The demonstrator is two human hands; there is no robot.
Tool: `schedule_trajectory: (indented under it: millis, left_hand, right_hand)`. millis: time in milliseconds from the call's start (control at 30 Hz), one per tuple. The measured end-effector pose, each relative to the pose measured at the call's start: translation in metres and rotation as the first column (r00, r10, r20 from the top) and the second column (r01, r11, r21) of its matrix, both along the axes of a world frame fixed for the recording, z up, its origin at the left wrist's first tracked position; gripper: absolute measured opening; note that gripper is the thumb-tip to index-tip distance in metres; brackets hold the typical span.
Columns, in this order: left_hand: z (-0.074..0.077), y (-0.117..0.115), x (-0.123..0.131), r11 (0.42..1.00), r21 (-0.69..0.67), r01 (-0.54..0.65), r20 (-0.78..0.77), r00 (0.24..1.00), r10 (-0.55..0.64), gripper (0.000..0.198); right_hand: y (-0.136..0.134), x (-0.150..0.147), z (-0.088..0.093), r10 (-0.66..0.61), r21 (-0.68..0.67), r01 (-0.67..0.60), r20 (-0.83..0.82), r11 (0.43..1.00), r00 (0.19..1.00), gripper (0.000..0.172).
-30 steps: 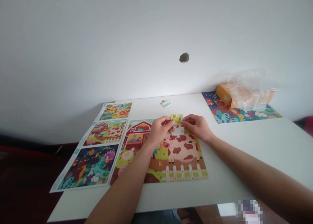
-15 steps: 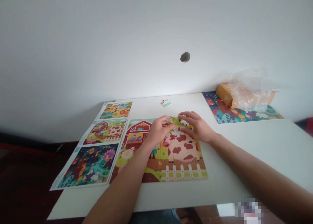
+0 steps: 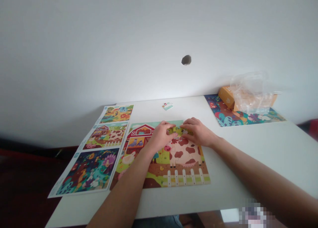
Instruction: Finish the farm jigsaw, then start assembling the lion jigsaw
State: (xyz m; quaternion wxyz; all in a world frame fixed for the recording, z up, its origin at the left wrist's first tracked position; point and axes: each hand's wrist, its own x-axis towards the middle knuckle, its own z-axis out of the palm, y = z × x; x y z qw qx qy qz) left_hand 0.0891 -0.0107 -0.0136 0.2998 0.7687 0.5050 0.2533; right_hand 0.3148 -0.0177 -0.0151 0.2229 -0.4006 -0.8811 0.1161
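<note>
A farm jigsaw puzzle (image 3: 164, 161) with a red barn, a spotted cow and a white fence lies flat on the white table (image 3: 248, 155). My left hand (image 3: 161, 135) and my right hand (image 3: 197, 132) meet over its top edge. Between their fingertips lies a green puzzle piece (image 3: 179, 131), low against the puzzle above the cow's back. Both hands have curled fingers pressing on that piece. A single small loose piece (image 3: 167, 106) lies farther back on the table.
A sheet of three printed reference pictures (image 3: 99, 148) lies left of the puzzle, hanging over the table's left edge. At the back right a dark colourful puzzle (image 3: 223, 115) carries an orange box (image 3: 227, 96) and a clear plastic bag (image 3: 250, 90). A white wall stands behind.
The green piece came down from just above the puzzle's top edge into the puzzle. Both hands lowered with it and closed in over it.
</note>
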Motion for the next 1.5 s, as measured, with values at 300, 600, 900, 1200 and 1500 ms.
schedule_trajectory:
  millis: [300,600,900,1200,1500]
  left_hand:
    - [0.001,-0.003,-0.002,0.991,0.088,0.099,-0.065,0.993,-0.094,0.024]
    - [0.002,-0.003,-0.004,0.984,0.088,0.155,-0.060,0.987,-0.151,0.024]
    - [0.001,-0.004,-0.003,0.983,0.123,0.136,-0.066,0.990,-0.128,0.024]
    - [0.003,-0.004,-0.004,0.980,0.118,0.159,-0.076,0.986,-0.151,0.021]
    - [0.011,-0.014,0.002,0.930,0.204,0.305,-0.236,0.938,-0.256,0.032]
  right_hand:
    - [-0.002,0.000,0.004,0.033,-0.040,-0.033,0.005,0.999,0.999,0.028]
    - [-0.001,0.004,0.007,0.041,-0.031,-0.040,0.026,0.999,0.999,0.026]
    - [-0.001,0.003,0.007,0.022,-0.028,-0.022,0.016,0.999,1.000,0.026]
    - [-0.001,0.000,0.003,0.070,-0.028,-0.070,-0.002,0.997,0.998,0.023]
    - [0.011,0.008,-0.011,-0.106,0.024,0.106,-0.009,0.994,0.994,0.030]
